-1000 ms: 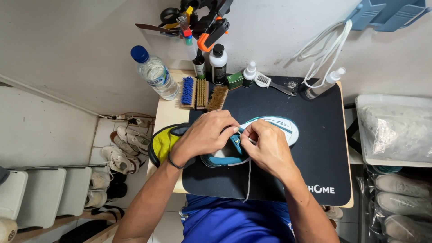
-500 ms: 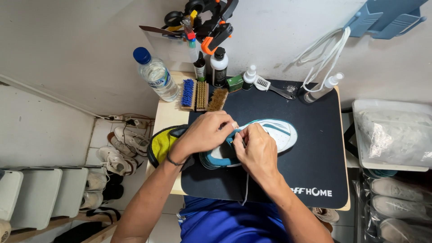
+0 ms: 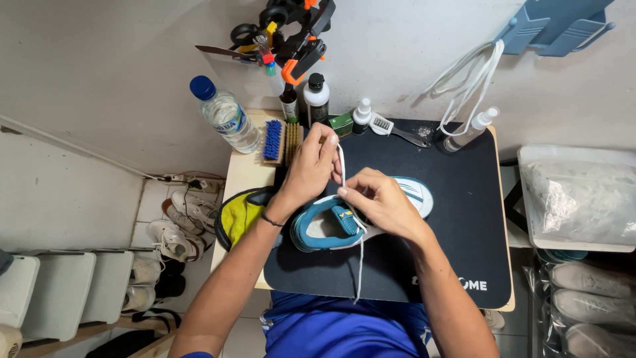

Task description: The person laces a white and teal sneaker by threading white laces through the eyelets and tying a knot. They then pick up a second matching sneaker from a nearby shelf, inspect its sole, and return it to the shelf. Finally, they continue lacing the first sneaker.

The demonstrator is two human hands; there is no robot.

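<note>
Fingers [image 3: 324, 149] of the left hand [image 3: 308, 172] pinched on a white shoelace [image 3: 342, 162], drawn up taut and away from the body. Fingers [image 3: 354, 192] of the right hand [image 3: 381, 205] curled and pressed together at the lace's lower run, pinning it against the teal-and-white sneaker [image 3: 361, 219], just beneath both hands on the black mat [image 3: 457, 232]. Loose lace tail [image 3: 360, 265] trailing straight down from the right fingers, past the mat edge toward the blue shirt. Likely trouble from here: too sharp a pull and the lace could slip out of the left pinch or run unevenly through the eyelets; the hanging tail could catch on the counter [image 3: 242, 176] edge; an elbow swing could topple the bottles crowded just beyond the left fingers. Sneaker: soft padded teal collar, pale insole visible inside, smooth white toe with thin stripes. Lace: flat, woven, limp where slack. Mat: matte, slightly rubbery in look, rounded corners. Just past the left fingertips, a blue-bristled brush [image 3: 271, 140] beside a tan-bristled one, both on wooden blocks. Farther left of them, a clear ribbed plastic water bottle [image 3: 225, 122] with a blue cap. Yellow cloth [image 3: 240, 215] bunched below the left wrist. Small white spray bottle [image 3: 362, 114] upright beyond the lace.
</note>
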